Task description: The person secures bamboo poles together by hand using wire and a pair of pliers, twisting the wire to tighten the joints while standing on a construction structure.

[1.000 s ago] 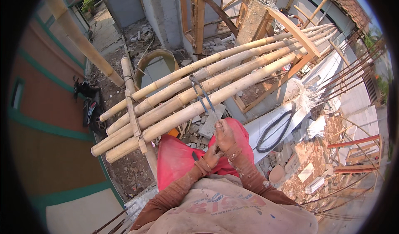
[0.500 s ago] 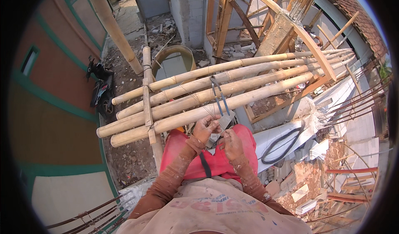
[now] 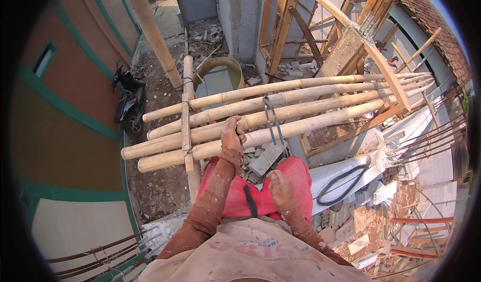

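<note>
My left hand [image 3: 232, 135] is closed, fingers curled, over the two nearer bamboo poles [image 3: 310, 122]. Whatever it grips is too small to make out. Lower and to the right, above my right thigh, my right hand [image 3: 279, 188] is closed in a fist-like pinch; its contents are hidden too. Pincers with blue handles [image 3: 273, 124] lie across the poles to the right of my left hand, their head on a pole farther away. A short wooden crosspiece [image 3: 185, 124] crosses the left ends of the poles.
A round tub of greyish water [image 3: 235, 76] stands beyond the poles. An upright bamboo pole [image 3: 155, 36] and a parked motorbike [image 3: 131, 101] are at the left. Timber framing [image 3: 388, 74] rises at the right, near a coil of black hose [image 3: 334, 192]. Rubble lies below.
My left hand has moved up and left, away from my right hand, onto the poles. The right hand has dropped slightly. The view has shifted a little; the pincers still lie on the poles.
</note>
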A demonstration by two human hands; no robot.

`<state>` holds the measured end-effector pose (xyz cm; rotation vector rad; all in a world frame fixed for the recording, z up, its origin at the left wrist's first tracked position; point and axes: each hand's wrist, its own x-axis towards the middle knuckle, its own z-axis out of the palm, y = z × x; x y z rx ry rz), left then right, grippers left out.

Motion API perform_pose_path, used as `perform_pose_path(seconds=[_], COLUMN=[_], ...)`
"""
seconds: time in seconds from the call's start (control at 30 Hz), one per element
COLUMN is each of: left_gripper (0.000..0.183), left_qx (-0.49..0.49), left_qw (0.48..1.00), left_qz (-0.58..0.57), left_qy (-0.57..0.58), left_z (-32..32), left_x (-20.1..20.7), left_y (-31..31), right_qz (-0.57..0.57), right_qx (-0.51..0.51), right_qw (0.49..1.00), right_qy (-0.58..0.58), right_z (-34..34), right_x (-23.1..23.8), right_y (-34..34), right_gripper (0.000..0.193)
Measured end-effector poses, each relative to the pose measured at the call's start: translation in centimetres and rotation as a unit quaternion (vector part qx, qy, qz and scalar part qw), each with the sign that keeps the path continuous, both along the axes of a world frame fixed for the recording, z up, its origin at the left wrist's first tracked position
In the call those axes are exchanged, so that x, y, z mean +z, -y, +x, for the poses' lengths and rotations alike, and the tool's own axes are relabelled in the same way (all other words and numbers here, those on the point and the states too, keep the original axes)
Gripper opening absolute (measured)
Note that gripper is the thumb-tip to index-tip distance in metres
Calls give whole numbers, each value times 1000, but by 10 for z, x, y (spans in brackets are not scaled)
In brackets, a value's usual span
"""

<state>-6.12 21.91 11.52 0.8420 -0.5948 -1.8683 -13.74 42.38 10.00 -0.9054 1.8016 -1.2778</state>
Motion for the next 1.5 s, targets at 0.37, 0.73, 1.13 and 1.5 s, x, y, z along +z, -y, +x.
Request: perform_pose_path(seconds=[0.37,0.73,1.13,1.5], left_gripper=[16,16,19,22], left_qx=[93,-58,-122,-202], left_qw=[991,986,986,973], left_qz=[91,-159,-106,-97], left_qy=[-16,-4,32,52], left_z=[-9,-8,-8,-3], left_x=[23,50,55,59], left_y=[4,-42,-70,-47], right_qz=[40,-127,-180,-166], right_qx=[62,39,10,34], right_qw=[997,983,980,898], right_qy=[17,128,-89,-406], right_z=[23,-39,-44,-44], right_x=[-5,64,110,114], right_y=[4,67,106,104], right_gripper=[20,33,26,20])
